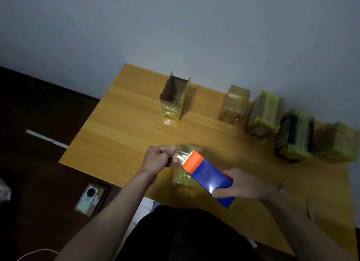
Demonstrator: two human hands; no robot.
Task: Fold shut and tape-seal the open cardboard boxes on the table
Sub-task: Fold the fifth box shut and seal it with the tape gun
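My right hand (243, 184) grips a blue tape dispenser (211, 178) with an orange cutter end, held over the table's near edge. My left hand (158, 157) pinches the clear tape end (180, 156) drawn out from the cutter. Just under them stands a small yellowish taped box (183, 177), partly hidden by the dispenser. An open cardboard box (174, 98) with its flaps up stands at the back of the wooden table (120, 136).
Several tape-wrapped boxes line the right back of the table, among them one (234, 104) and one (265, 114). Two thin tools (284, 191) lie near the right edge. A phone (88, 198) lies on a box on the dark floor at the left.
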